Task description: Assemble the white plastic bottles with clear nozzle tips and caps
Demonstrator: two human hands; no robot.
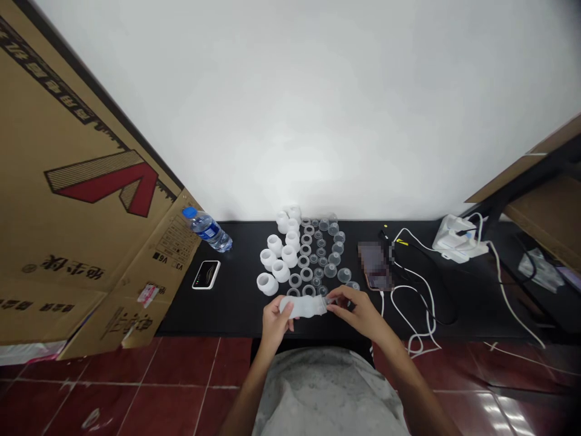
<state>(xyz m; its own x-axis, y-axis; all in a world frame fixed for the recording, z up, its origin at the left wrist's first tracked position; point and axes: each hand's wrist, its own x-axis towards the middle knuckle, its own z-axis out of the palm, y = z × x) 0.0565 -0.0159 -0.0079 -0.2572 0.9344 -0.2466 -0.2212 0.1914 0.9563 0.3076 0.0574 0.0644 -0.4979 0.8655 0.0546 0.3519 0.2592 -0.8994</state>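
Fig.: my L hand (275,319) clamps 1 white bottle (303,307); R hand (359,312) pinches its mouth; approx. 9 spare bottles (279,257) on worktop (236,303).

Both forearms come up from the bottom edge and converge at centre, bare, elbows out of frame. Left hand (275,322) is palm-in, fingers curled over the base end of a white bottle (303,307), thumb on the near side. Right hand (362,312) is back-up with a slightly bent wrist, thumb and fingertips pinched at the bottle's neck end; the hands are near each other, not touching.
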